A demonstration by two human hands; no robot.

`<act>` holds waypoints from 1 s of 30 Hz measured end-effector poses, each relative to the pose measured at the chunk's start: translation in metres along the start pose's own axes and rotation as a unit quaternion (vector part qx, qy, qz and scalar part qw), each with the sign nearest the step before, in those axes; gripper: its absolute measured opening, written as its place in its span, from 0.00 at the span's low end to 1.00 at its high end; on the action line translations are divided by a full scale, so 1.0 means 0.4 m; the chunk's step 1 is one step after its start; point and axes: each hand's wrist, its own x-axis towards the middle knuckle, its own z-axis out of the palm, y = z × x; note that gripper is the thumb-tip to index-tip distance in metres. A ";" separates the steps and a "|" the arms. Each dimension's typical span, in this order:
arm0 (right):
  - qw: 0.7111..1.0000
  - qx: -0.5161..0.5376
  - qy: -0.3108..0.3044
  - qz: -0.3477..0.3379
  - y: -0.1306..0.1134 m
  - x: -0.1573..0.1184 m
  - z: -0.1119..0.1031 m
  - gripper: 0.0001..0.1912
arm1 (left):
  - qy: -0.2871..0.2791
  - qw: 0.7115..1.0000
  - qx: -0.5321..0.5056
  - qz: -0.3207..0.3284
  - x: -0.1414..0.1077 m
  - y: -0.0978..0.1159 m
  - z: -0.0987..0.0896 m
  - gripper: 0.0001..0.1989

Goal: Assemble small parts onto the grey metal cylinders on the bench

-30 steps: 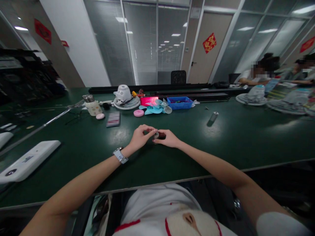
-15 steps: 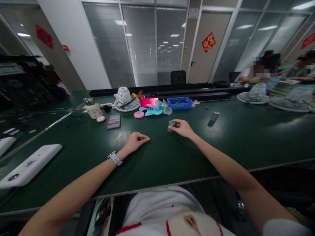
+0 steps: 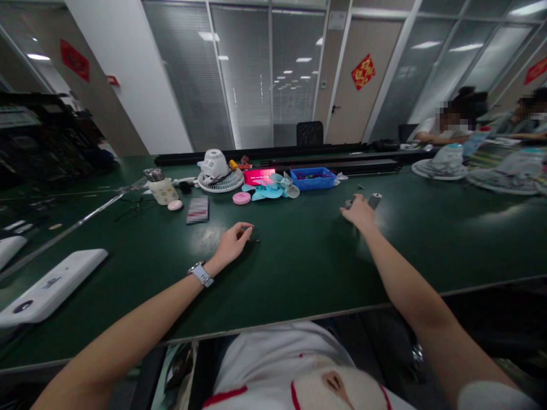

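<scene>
Metal part (image 3: 348, 203), small, grey and partly hidden, sits between thumb and bent fingers of the right hand (image 3: 361, 214), closed on it, right of the blue tray (image 3: 314, 184). Nearer and left of the tray, the left hand (image 3: 232, 242) curls loosely, its hold unclear.

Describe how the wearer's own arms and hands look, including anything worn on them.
Left hand and right hand are ungloved, the forearms uncovered. A watch with a pale grey-blue strap circles the left wrist; the right wrist is bare. A white sleeve shows on the right arm.
</scene>
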 end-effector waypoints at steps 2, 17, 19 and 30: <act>0.992 0.031 0.061 -0.106 -0.063 -0.057 -0.007 0.34 | 0.011 1.000 -0.009 -0.008 0.000 0.002 0.000 0.20; 0.795 0.190 -0.200 -0.541 -0.315 -0.356 0.085 0.17 | 0.026 0.999 -0.027 -0.005 -0.001 0.008 0.005 0.17; 0.812 0.170 -0.184 -0.527 -0.293 -0.328 0.075 0.19 | 0.023 0.999 -0.021 -0.007 -0.001 0.006 0.004 0.18; 0.980 0.032 0.062 -0.187 -0.043 -0.006 -0.058 0.17 | 0.014 1.000 -0.015 0.005 0.000 -0.007 0.009 0.18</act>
